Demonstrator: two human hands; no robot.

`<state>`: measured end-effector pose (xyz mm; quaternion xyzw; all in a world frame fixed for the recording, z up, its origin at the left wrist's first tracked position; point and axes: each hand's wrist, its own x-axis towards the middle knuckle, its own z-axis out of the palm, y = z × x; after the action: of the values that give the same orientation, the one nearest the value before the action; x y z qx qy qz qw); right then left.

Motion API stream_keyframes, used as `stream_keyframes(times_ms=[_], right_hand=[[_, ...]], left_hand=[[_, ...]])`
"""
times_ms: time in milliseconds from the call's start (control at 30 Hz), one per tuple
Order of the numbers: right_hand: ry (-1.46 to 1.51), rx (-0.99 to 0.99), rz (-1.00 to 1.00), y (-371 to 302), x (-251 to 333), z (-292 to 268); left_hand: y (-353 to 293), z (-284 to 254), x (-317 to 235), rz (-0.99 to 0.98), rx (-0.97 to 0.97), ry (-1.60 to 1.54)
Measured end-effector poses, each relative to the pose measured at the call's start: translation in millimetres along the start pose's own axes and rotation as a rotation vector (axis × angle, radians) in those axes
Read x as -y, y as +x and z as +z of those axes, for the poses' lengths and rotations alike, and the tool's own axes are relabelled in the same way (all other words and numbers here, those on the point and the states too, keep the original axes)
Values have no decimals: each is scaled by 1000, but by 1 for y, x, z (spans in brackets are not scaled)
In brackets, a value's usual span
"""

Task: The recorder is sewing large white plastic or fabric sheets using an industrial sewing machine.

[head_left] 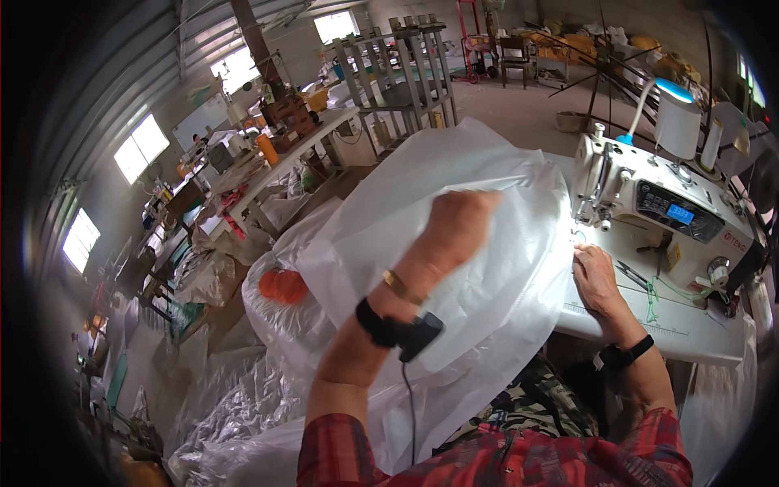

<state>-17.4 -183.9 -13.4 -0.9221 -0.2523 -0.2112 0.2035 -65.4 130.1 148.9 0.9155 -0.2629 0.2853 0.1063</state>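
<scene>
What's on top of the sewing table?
The sewing machine, a dark tool, green thread and the right hand. White plastic hides the table's left part; anything beneath it can't be seen.

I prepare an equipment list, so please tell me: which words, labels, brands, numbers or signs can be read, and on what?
Red lettering on the white sewing machine: not copied here.
Digits on its blue screen: likewise not copied.
Marks on the control panel, and along the white table's edge: too small to read.
</scene>
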Motion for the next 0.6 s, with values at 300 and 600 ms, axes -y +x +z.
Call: stream_keyframes(times_ms=[300,600], right_hand=[[62,8,7,0,13,-5],[38,24,8,4,16,-9]], left_hand=[[-68,55,160,-429,-15,80],[-55,92,151,-600,125,5]])
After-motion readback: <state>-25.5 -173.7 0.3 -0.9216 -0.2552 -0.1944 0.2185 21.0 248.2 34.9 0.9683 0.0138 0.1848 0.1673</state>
